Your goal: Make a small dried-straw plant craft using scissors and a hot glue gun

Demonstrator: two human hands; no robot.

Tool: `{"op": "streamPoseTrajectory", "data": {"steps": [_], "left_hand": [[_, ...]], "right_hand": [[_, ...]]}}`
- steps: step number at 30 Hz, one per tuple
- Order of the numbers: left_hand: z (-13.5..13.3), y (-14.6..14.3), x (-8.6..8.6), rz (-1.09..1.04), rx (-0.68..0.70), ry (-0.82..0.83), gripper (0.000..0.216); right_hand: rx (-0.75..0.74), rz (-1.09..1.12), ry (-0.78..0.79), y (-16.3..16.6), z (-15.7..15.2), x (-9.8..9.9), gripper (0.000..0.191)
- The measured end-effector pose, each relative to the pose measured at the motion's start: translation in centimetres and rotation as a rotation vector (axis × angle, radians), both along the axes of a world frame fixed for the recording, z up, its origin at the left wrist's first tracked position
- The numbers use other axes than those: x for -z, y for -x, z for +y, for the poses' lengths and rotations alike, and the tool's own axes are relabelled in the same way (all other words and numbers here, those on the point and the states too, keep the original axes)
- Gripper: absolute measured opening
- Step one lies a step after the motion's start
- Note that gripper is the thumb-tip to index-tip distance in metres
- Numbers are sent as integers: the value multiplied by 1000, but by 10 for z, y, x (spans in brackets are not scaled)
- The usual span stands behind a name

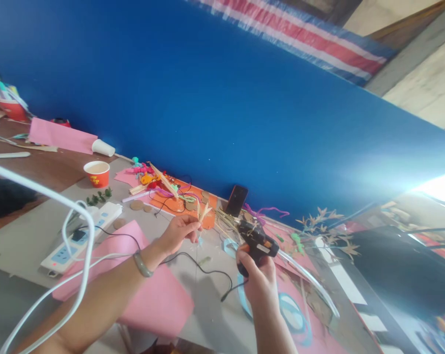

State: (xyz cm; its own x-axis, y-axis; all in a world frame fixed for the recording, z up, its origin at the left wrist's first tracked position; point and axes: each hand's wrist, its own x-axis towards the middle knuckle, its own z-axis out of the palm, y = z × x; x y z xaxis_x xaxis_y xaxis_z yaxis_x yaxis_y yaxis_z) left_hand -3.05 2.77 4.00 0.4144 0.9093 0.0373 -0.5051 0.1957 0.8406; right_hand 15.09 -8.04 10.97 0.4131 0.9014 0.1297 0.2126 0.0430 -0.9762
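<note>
My left hand [178, 232] is closed in a pinch on a small pale straw piece [204, 213] with splayed tips, held just above the table. A grey-green bangle sits on that wrist. My right hand [257, 278] grips a black and orange glue gun [258, 241]. The gun's nozzle points left toward the straw piece, a short gap away. The gun's black cord [203, 268] trails across the grey tabletop between my arms.
A pink paper sheet [154, 295] lies under my left arm. A white power strip [82, 236] sits at left with white cables looping in front. A red paper cup [96, 173], an orange sheet with craft bits [178, 199], a dark phone [236, 199] and dried stems [327, 226] line the blue wall.
</note>
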Motion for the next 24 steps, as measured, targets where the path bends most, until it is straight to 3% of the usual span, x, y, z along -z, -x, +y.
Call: {"op": "streamPoseTrajectory", "data": {"steps": [4,10,24], "left_hand": [[-2,-1,-3,-18,3,21,30],[-4,-2,-9,-30,3,24,33],[-3,-1,-9,-42,-4,45,33]], "right_hand": [[86,39,-40,25,31,-3,31],[-20,141,-55,53,67,-8,32],[56,157,-27,59,80,1,28]]}}
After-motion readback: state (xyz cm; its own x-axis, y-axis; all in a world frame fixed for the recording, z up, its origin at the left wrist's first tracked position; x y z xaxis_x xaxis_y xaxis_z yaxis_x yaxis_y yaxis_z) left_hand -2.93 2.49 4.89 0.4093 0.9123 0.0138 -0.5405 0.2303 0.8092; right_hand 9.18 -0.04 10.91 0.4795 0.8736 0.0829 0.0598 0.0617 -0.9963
